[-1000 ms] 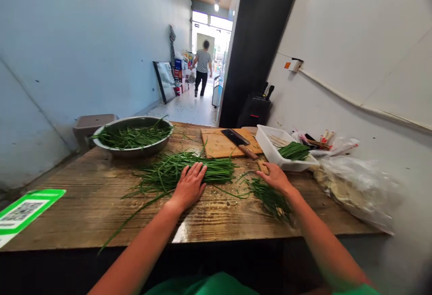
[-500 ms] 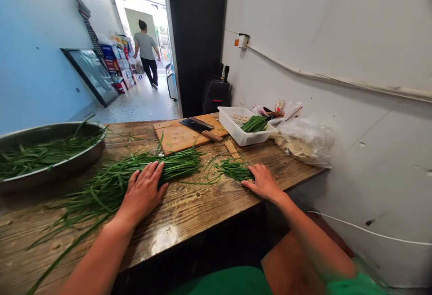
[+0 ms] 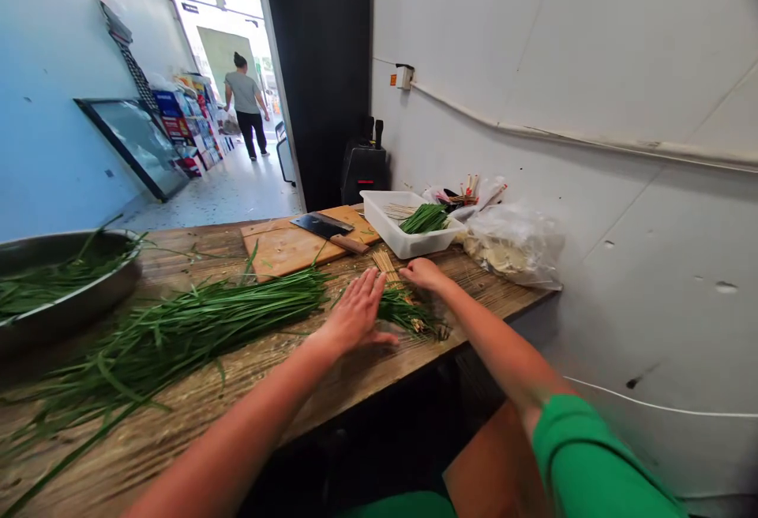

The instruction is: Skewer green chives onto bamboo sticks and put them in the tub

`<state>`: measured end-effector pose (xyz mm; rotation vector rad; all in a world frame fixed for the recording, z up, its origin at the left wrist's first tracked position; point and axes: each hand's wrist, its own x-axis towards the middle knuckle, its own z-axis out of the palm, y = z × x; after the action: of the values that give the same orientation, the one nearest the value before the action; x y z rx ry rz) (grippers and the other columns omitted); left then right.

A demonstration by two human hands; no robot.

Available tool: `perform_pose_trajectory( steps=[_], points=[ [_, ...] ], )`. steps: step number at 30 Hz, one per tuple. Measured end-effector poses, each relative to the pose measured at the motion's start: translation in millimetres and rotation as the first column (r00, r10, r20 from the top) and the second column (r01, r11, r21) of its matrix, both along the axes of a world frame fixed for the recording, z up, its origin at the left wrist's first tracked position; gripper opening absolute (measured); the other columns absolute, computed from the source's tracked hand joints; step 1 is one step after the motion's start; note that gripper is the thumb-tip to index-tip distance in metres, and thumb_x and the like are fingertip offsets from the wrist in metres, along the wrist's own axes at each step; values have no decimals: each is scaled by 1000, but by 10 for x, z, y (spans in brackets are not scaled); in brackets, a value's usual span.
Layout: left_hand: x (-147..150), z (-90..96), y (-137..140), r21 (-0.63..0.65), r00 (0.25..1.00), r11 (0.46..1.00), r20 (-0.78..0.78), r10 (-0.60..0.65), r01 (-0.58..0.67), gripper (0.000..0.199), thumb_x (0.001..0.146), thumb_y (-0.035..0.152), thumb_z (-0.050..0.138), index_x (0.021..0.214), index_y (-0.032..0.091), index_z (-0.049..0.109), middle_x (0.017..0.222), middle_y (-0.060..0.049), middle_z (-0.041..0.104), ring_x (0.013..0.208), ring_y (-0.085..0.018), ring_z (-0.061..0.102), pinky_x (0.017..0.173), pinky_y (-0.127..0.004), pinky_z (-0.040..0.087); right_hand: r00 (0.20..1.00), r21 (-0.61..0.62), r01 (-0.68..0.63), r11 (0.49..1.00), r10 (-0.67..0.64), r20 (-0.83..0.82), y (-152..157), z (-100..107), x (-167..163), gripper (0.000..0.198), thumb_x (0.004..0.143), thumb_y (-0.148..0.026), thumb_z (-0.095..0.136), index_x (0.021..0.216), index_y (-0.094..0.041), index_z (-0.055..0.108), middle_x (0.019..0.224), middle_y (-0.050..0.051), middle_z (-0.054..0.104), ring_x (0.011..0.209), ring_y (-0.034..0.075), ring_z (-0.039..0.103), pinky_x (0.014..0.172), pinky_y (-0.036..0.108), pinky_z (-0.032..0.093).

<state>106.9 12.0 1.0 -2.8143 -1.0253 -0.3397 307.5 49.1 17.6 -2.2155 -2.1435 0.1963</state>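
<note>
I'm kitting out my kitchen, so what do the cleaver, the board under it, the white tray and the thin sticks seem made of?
Cleaver: dark, faintly shiny blade, probably steel; brown handle, likely wood.
Board: wood or bamboo, judging by its honey colour.
White tray: probably plastic, smooth with a thin rim.
Thin sticks: pale, unpainted-looking, likely bamboo, possibly wood.

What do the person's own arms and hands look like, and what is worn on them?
The left hand and right hand wear no gloves, and no watch shows. The right arm has a short green sleeve; no left sleeve is in view.
</note>
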Motion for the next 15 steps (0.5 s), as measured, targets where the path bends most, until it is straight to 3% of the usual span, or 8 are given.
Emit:
perform_pose_trajectory(
  steps=[4,7,10,15],
  points=[
    [427,-99,344,-162,990,977,-58,129,-137,127,42,80,46,134,-1,14,139,-25,14,129,-35,9,104,-43,11,997,-50,73,996,-73,4,396,31,-201,49,86,-48,37,103,-9,60,107,16,59,97,23,56,73,28,44],
    [447,-150,477,-241,988,960,-89,126,-144,123,46,81,43,134,0,14,139,-25,16,128,-35,14,103,-42,15,997,-117,83,990,-82,14,596,55,-363,34,86,-38,46,109,-14,53,110,9,55,94,19,55,78,37,46],
    [392,-198,462,-261,991,959,-91,93,-114,109,58,78,36,133,2,17,138,-24,20,127,-34,19,101,-41,18,998,-188,58,980,-55,20,744,43,-491,28,86,-29,49,110,-16,50,110,6,53,92,18,55,77,38,47],
    [387,-221,306,-228,990,966,-97,105,-124,87,71,68,31,130,5,26,135,-22,25,125,-31,23,100,-40,21,1000,-244,-7,970,13,20,844,-14,-573,28,85,-28,50,110,-15,50,109,6,53,92,18,55,76,37,47]
  ],
)
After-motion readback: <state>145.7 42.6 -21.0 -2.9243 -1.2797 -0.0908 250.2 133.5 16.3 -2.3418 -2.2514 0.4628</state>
